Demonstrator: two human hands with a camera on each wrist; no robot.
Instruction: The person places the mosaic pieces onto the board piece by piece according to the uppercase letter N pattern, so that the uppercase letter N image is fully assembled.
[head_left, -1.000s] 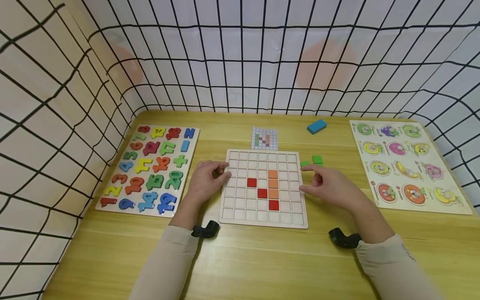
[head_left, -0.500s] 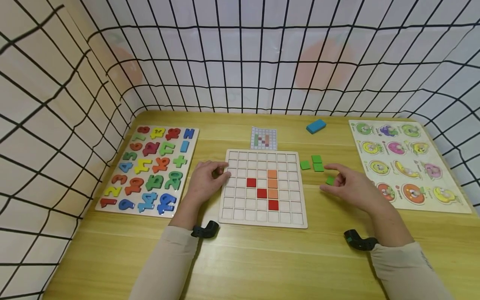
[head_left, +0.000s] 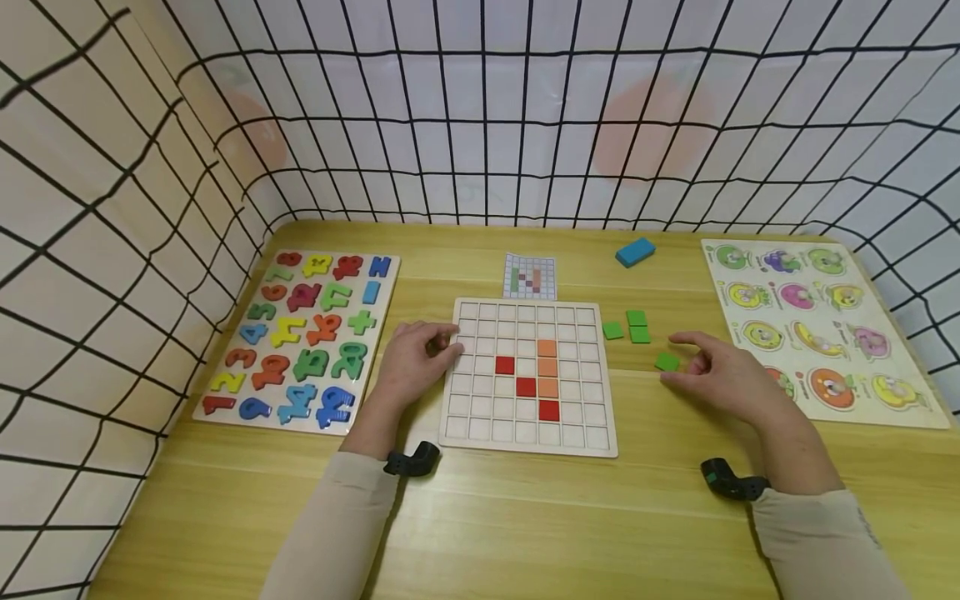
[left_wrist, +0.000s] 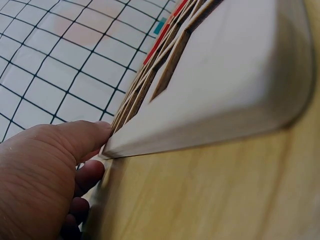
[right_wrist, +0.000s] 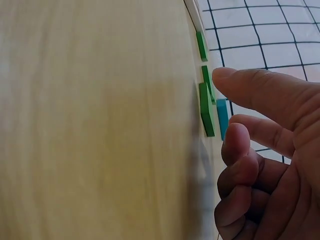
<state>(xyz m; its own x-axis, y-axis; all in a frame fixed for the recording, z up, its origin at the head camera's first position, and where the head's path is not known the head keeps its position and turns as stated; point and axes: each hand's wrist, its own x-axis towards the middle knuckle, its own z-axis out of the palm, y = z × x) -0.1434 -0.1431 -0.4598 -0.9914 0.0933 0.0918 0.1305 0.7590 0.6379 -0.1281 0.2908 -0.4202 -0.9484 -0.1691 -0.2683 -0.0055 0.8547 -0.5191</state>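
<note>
My left hand (head_left: 411, 360) rests with thumb and index fingertips at the left edge of the wooden grid board (head_left: 480, 435). In the left wrist view, the thumb (left_wrist: 82, 137) lies at the rim and the other fingers are bent. On the board are a column of orange tiles (head_left: 547, 367) and several red tiles (head_left: 526, 387). My right hand (head_left: 723, 375) is right of the board, thumb and index finger apart with nothing between them. Just past its fingertips lies a single green tile (head_left: 667, 362). More green tiles (head_left: 639, 335) lie closer to the board.
A small printed pattern card (head_left: 530, 277) lies behind the board, and a blue block (head_left: 635, 252) at the back right. A number puzzle (head_left: 296, 342) is on the left, a fruit puzzle (head_left: 813, 321) on the right. Black wire mesh (head_left: 483, 117) encloses the table.
My right hand has moved right from the board's right edge, its thumb and index finger still apart. The single green tile now shows uncovered on the table. My left hand has stayed put.
</note>
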